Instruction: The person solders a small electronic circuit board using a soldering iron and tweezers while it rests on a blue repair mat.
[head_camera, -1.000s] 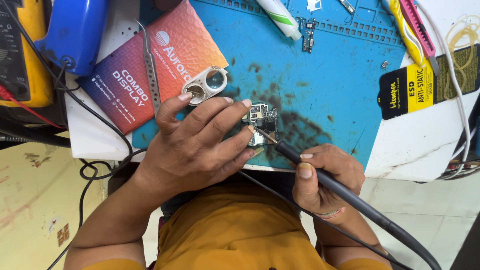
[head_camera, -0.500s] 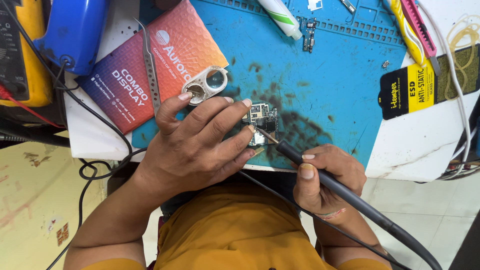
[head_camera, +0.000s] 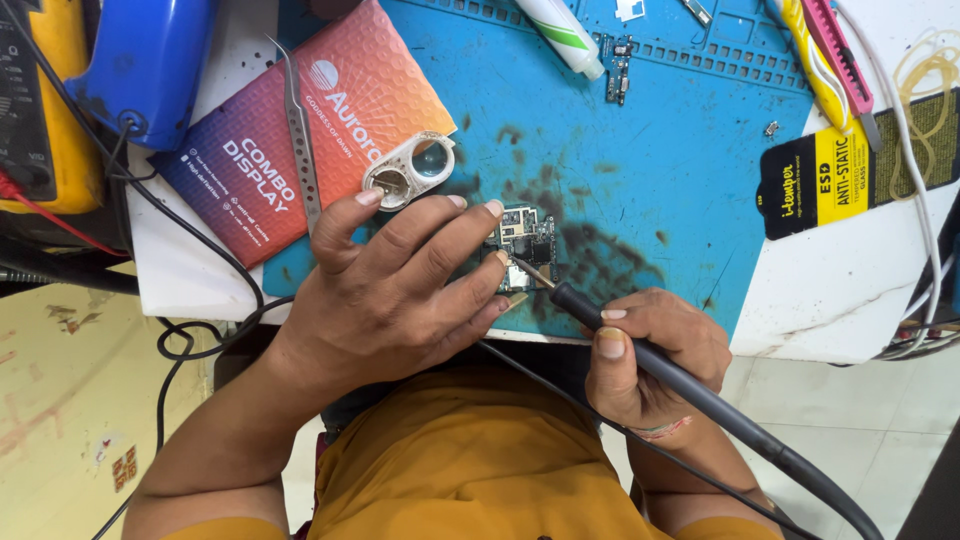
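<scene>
Here, red-purple packet (head_camera: 300, 150) upper left, yellow-black label (head_camera: 840, 185) right

Sitting on white bench (head_camera: 830, 300): blue mat (head_camera: 690, 170) w/ circuit board (head_camera: 527, 240); pink box (head_camera: 300, 150), tweezers (head_camera: 300, 140) lying left of mat.

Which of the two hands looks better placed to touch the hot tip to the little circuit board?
The right hand, probably. It grips the soldering iron with the tip already at the circuit board edge. The left hand holds no tool; its fingertips rest by the board, seemingly steadying it on the blue mat.
</scene>
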